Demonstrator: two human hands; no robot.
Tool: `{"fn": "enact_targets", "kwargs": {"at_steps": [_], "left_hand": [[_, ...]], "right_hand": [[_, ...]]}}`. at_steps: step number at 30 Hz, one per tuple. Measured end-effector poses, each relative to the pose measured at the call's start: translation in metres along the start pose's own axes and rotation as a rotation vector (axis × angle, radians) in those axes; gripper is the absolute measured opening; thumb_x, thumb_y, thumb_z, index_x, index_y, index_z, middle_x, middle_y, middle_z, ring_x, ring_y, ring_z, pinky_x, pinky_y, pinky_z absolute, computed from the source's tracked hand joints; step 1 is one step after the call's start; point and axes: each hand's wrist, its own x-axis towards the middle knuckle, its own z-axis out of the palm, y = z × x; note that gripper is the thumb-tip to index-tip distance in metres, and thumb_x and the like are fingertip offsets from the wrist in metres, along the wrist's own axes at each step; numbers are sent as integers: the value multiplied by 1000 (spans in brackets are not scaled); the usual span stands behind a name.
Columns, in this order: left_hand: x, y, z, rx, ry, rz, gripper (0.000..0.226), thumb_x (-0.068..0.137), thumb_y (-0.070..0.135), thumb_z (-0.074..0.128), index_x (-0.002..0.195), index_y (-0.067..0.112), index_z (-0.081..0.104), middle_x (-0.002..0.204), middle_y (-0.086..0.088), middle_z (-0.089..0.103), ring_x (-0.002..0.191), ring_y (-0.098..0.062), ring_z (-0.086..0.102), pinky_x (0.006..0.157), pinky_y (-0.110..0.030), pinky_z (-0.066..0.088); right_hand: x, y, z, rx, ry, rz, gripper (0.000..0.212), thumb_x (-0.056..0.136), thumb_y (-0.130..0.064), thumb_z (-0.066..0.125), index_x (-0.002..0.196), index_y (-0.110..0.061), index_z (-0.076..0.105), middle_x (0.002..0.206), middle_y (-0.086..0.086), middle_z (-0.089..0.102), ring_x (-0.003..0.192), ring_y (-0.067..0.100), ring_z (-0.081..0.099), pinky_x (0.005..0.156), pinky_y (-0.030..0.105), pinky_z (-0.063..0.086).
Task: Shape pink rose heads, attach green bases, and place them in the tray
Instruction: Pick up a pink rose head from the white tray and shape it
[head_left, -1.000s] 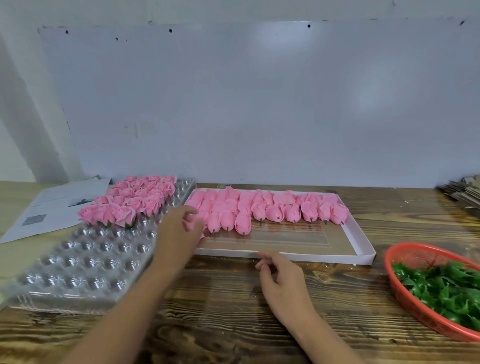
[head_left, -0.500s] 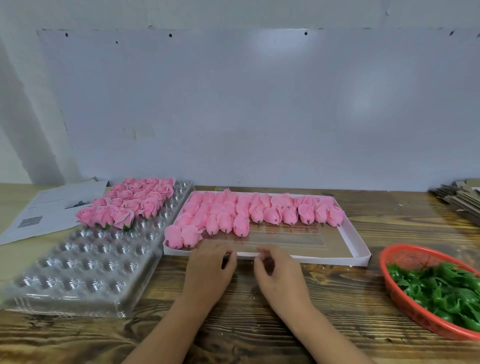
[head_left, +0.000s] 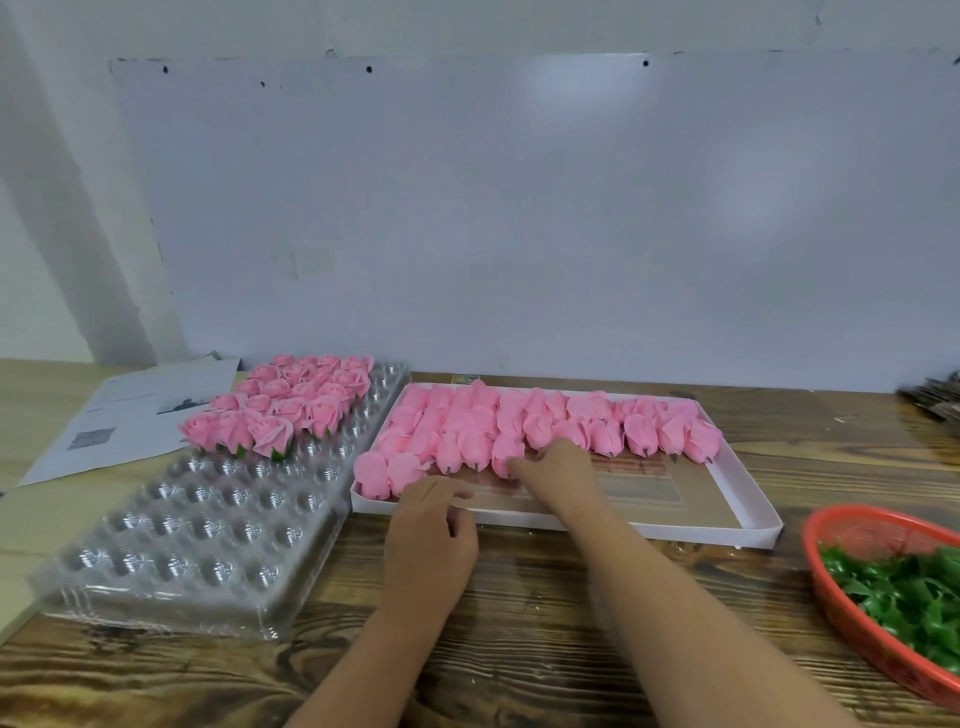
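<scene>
Your right hand (head_left: 558, 460) fingers touch an unshaped pink rose bud (head_left: 506, 453) in the white cardboard box (head_left: 727, 525); grip unclear. Left hand (head_left: 428, 525) loosely curled, empty. Risk: knocking neighbouring buds loose.

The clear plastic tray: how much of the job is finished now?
Done: finished roses fill only the far end of the clear tray. In hand: the right hand reaches an unshaped bud in the white box. Left: many buds, and green bases in the red basket.

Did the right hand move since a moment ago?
Yes. The right hand went from the near rim of the white box forward into it, and now touches the pink rose heads.
</scene>
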Motion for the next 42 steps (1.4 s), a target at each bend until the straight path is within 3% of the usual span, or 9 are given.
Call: {"fn": "enact_targets", "kwargs": {"at_steps": [14,16,23,28,31,33,34,37,42], "left_hand": [[4,1,-1,-65,5,-58,23,89,-2,60,96,17,71,98,9,61,92,-3,54,73,-5,37],[5,1,0,-65,-4,-57,23,89,-2,61,95,18,70,97,9,61,90,-2,53,72,-5,37],[5,-2,1,-82,-22,-52,22,91,-1,62,97,18,71,97,10,62,86,-3,56,71,-9,40],[4,4,2,-268,-62,-82,29,93,4,64,96,33,67,95,14,65,81,-5,62,71,-14,50],[0,17,6,-505,-166,-238,19,94,34,69,112,41,65,107,13,69,97,4,64,87,-21,56],[-3,24,7,-721,-291,-320,41,84,60,70,120,41,65,120,11,70,108,-2,66,96,-33,57],[-4,26,6,-810,-380,-306,45,81,65,69,120,43,67,123,8,71,112,-6,67,97,-34,57],[-10,31,0,-927,-607,-246,50,81,70,67,118,37,72,122,-2,73,118,-19,67,104,-41,53],[-10,27,-7,-1086,-813,-289,75,74,62,81,132,17,66,132,-16,66,128,-31,60,110,-46,47]], "right_hand": [[12,-14,37,-53,101,-35,9,88,-13,61,95,-8,59,89,8,63,76,20,58,54,24,39],[12,-13,34,-49,110,-47,3,89,-11,59,88,-9,57,84,7,61,72,19,55,52,23,36],[5,-5,3,48,76,-22,35,85,-17,69,60,-15,44,59,1,47,54,14,43,49,22,32],[-37,9,-33,480,-40,-83,32,83,-17,75,63,-15,50,63,8,51,65,20,57,82,44,58],[-65,20,-41,760,-171,-57,25,85,-11,76,66,-12,60,77,15,53,76,23,61,88,42,58],[-83,25,-40,928,-255,-17,7,83,-8,77,78,-7,72,88,21,59,83,23,65,82,31,61],[-89,28,-39,1000,-299,-8,17,80,-9,78,93,1,74,93,24,62,84,22,67,80,27,60],[-103,36,-34,1132,-453,17,47,75,-11,79,112,15,65,92,23,60,78,19,67,76,25,59],[-113,35,-30,1193,-694,20,30,76,-11,81,103,2,76,90,15,71,78,17,69,74,24,58]]}}
